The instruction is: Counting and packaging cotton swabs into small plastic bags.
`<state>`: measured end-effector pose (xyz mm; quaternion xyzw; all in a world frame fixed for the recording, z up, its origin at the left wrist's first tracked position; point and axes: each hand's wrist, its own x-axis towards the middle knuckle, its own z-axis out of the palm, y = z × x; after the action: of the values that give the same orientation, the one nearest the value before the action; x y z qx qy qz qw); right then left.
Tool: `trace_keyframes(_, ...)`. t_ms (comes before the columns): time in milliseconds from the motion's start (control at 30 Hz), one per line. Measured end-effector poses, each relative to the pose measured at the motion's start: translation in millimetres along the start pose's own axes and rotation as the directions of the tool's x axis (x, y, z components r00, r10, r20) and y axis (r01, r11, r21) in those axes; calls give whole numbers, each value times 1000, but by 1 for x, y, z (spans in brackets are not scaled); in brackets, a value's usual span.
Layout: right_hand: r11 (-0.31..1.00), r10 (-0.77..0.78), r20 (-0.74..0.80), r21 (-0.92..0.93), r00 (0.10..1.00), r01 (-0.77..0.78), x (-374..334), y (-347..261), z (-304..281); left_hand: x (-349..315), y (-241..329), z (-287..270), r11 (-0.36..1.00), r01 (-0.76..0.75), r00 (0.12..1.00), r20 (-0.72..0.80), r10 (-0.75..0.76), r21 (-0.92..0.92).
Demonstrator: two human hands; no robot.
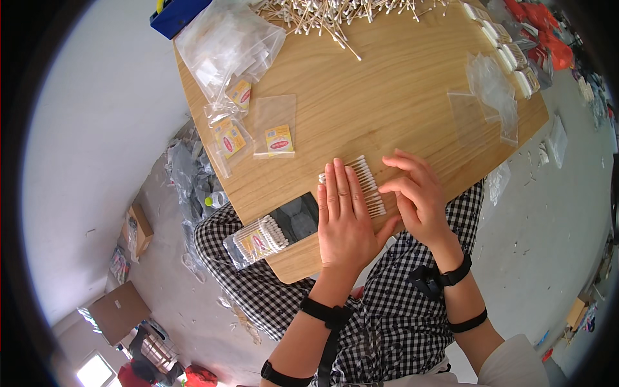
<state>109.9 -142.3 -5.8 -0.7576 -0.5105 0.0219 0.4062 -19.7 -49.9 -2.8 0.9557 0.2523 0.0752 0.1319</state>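
Observation:
My left hand (347,222) lies flat, fingers stretched out, over a row of cotton swabs (369,186) on the wooden table. The swabs lie side by side, and their white tips show to the right of my fingers; the part under my palm is hidden. Just right of the row, my right hand (419,198) hovers with its fingers apart and a little bent. Its fingertips are close to the swab ends, and I cannot tell if they touch. Left of my left hand are a dark flat rectangular thing (295,218) and a clear bag of cotton swabs (263,238) with a yellow card.
A heap of loose cotton swabs (342,14) covers the far edge. At the far left lie a pile of clear bags (225,42) and several small bags with yellow cards (278,139). Packed swab bundles (514,57) line the right edge, near thin clear bags (493,90).

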Motion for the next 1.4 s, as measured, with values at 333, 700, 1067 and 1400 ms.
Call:
trace_keyframes(333, 999, -7, 37, -52, 999, 9, 1, -2, -2, -1, -1, 2, 1000, 4, 1000, 7, -3, -20)
trace_keyframes(700, 994, 23, 40, -107, 999, -19, 2, -5, 1, -1, -1, 3, 1000, -2, 1000, -2, 2, -29)
trace_keyframes(1067, 992, 91, -64, 97, 994, -84, 17, 0, 8, -2, -1, 1, 999, 19, 999, 42, -18, -31)
trace_keyframes(1400, 1000, -20, -22, -14, 1000, 20, 21, 3, 9, 0, 0, 2, 1000, 15, 1000, 28, -14, -26)
